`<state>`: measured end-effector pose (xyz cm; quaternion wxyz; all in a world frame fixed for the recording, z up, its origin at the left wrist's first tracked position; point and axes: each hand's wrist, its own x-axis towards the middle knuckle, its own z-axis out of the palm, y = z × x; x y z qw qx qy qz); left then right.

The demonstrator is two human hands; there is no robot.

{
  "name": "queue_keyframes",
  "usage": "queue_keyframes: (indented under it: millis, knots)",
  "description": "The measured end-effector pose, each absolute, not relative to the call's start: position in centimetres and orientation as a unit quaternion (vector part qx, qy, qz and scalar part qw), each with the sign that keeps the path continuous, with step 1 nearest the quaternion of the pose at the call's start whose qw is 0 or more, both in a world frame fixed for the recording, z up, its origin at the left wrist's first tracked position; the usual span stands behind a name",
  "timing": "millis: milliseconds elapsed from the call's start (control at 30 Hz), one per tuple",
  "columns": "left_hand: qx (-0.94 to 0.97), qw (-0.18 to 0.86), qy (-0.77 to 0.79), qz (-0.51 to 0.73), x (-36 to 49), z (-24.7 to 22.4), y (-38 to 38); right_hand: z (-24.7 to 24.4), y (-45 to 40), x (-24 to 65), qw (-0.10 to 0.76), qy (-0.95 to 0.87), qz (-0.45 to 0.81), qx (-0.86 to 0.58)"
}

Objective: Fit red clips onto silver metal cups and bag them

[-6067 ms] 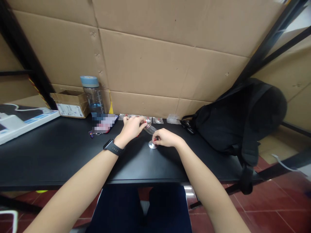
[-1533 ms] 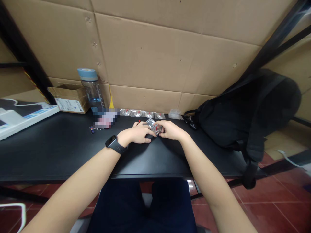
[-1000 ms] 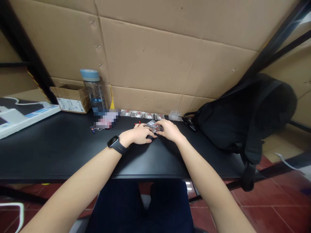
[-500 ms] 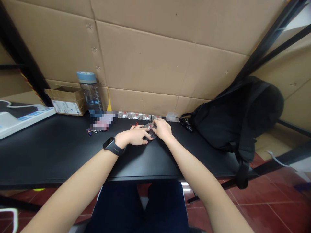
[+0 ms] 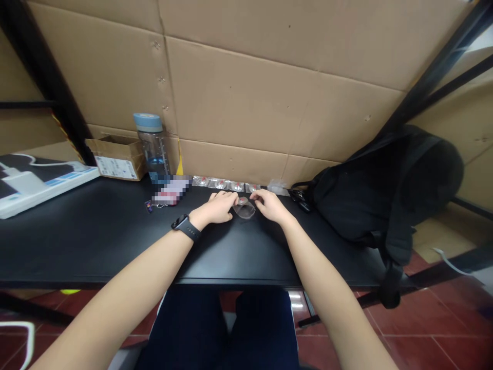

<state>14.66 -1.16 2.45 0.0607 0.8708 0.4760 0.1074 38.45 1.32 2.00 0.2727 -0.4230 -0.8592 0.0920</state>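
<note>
See-through bag (image 5: 246, 210) lay on desk (image 5: 239, 257), long axis pointing 5 o'clock. Left hand (image 5: 221, 206) touched it at 10 o'clock, grip unclear; right hand (image 5: 268, 205) apart at 3, narrowly parted. Desk reached edge at 6.

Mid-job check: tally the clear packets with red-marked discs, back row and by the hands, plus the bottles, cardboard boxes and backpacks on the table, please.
Back-row packets: 4
Packet at the left hand: 1
Bottle: 1
Cardboard box: 1
Backpack: 1
Total: 8

Even indoor light, soft glare on black tabletop (image 5: 234, 262), wide-angle stretch, blurred edges
</note>
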Motion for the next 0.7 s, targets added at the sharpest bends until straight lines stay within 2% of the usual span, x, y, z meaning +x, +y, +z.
queue_keyframes:
  millis: [200, 400, 700]
  knots:
    - [0.863, 0.019, 0.486, 0.139, 15.3, 0.9, -0.8, 0.3, 2.5, 38.5, 0.243, -0.867, 0.07, -0.431]
    - [0.861, 0.013, 0.482, 0.161, 14.8, 1.4, -0.5, 0.9, 2.0, 38.3, 0.254, -0.867, 0.067, -0.424]
    - [0.783, 0.116, 0.584, 0.176, 14.8, 2.1, 0.0, 0.9, 2.3, 38.9, 0.277, -0.835, 0.16, -0.448]
